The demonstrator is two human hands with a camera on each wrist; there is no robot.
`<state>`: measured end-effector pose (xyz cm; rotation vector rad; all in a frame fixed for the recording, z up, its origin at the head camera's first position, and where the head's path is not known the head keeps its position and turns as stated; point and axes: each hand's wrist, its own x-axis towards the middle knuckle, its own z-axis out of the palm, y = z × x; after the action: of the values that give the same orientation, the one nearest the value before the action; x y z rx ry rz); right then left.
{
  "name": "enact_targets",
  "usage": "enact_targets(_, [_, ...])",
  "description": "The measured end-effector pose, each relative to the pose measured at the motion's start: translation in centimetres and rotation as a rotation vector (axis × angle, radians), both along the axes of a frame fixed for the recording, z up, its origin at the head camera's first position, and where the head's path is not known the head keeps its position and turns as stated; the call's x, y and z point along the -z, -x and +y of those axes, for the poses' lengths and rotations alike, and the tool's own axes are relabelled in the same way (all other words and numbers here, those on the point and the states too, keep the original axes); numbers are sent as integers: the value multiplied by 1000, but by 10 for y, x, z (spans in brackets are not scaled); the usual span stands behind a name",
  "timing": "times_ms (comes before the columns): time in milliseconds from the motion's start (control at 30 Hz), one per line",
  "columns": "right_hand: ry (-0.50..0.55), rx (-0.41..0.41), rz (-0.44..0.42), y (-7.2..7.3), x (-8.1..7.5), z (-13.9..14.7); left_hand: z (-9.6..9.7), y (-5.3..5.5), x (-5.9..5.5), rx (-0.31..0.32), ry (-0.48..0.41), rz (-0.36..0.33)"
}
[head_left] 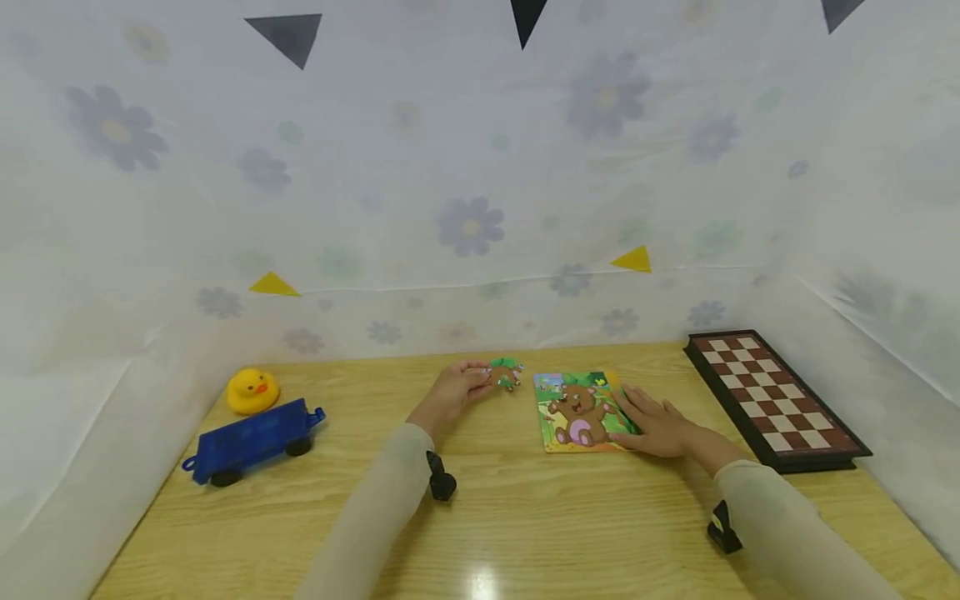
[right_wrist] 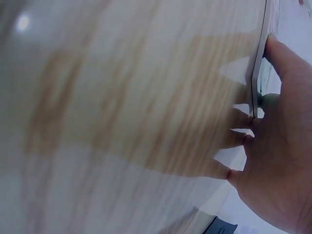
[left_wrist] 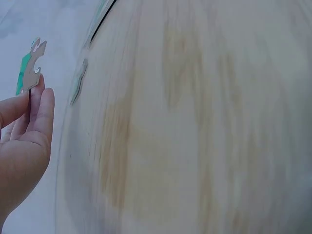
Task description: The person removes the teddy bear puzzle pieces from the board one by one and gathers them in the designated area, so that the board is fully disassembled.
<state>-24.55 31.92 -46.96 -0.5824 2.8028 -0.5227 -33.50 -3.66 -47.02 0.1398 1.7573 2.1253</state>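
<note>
Work looks partway: thin, colourful square bear-picture board (head_left: 576,410) lies under right hand (head_left: 662,428), fingers outstretched; flat brown-and-green cutout piece (left_wrist: 31,78), pinched by left hand (head_left: 452,390), seemingly unplaced.

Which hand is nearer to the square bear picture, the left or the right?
Right. The right hand touches the right side of the bear picture; the left hand is apart, to its left, with a small piece in its grip.

White sheeting (head_left: 360,158) with pale flowers (head_left: 470,227) (some lilac) stands behind and beside a glossy wood-grain table (head_left: 555,533).
</note>
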Motion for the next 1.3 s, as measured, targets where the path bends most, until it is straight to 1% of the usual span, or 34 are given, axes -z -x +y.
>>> enact_targets(100, [-14,11,-5,3,6,2,-12,2,0,-35,21,20])
enact_targets(200, [-28,19,-3,7,11,5,-20,4,1,-74,32,18])
enact_targets(300, [-32,21,-2,8,13,6,-26,4,2,-144,78,8])
enact_targets(433, [-35,24,-6,7,13,6,-30,2,-1,-265,174,-20])
enact_targets(533, [-31,28,-6,7,13,6,-31,1,-2,-316,211,-36])
enact_targets(600, [-29,31,-5,7,13,6,-32,1,-3,-327,212,-42])
enact_targets(767, [-29,30,-3,8,15,7,-32,1,-2,-331,215,-37])
enact_targets(1000, [-40,24,7,8,17,7,-30,1,-3,-330,268,-7])
enact_targets(1133, [-42,28,9,8,17,7,-28,1,-3,-331,268,2])
enact_targets(1300, [-35,29,-7,8,16,5,-27,-1,-4,-365,270,15])
